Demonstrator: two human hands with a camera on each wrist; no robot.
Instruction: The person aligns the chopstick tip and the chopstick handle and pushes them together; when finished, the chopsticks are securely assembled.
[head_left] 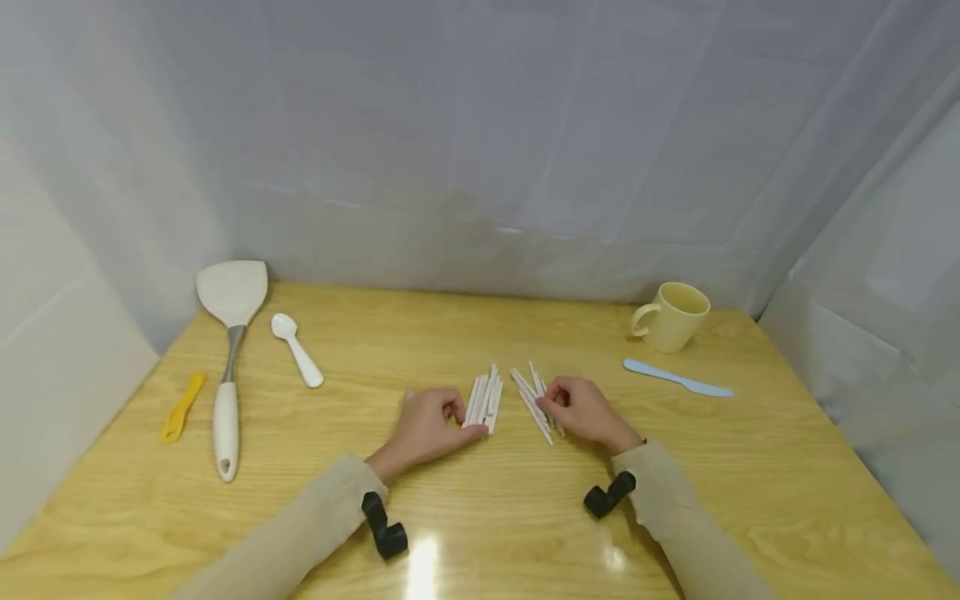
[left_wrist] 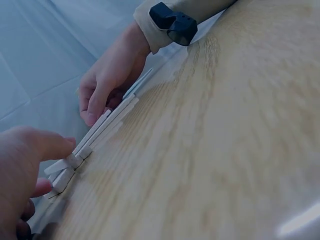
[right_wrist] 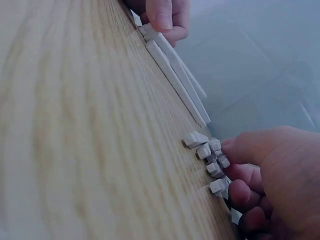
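Thin white sticks lie in two groups at the middle of the wooden table. The left group (head_left: pixel 483 396) is a fairly even row. My left hand (head_left: pixel 431 425) holds it at its near left side, with the thumb across the near ends. A looser group (head_left: pixel 531 398) lies to the right, some sticks crossing at angles. My right hand (head_left: pixel 585 410) pinches sticks there between thumb and curled fingers. In the right wrist view, several blunt stick ends (right_wrist: pixel 215 169) show beside my right thumb. How many sticks each hand grips is hidden.
A beige spatula (head_left: pixel 232 292), a white spoon (head_left: pixel 303 358) and a small yellow utensil (head_left: pixel 180 408) lie on the left. A yellow mug (head_left: pixel 678 321) stands at the back right, behind a light blue knife (head_left: pixel 675 379). Grey-white sheeting (head_left: pixel 480 167) borders the table (head_left: pixel 480 533).
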